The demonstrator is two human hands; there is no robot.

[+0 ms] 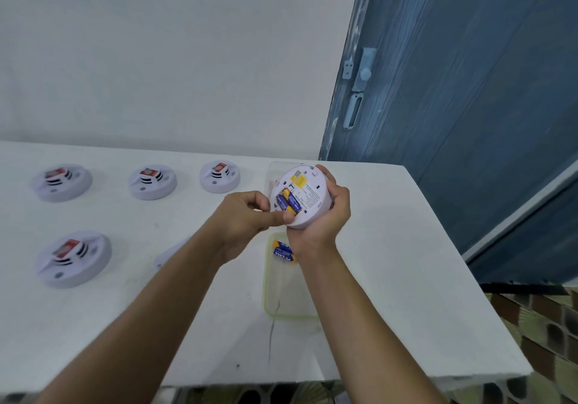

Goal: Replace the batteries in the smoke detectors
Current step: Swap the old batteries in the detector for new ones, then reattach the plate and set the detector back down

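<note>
My right hand (328, 216) grips a white round smoke detector (308, 195) held above the table with its back toward me. Its battery bay is uncovered and holds two blue and yellow batteries (289, 202). My left hand (247, 216) has curled fingers, and its thumb presses at the detector's lower rim by the batteries. Below the hands, a clear tray with a green rim (266, 291) holds loose blue batteries (284, 252).
Several white smoke detectors with red labels lie face up on the white table (406, 278): three in a back row (61, 182) (152, 182) (220, 176), one front left (73, 258). A white part (169, 253) shows behind my left forearm. A blue door (469, 90) stands at right.
</note>
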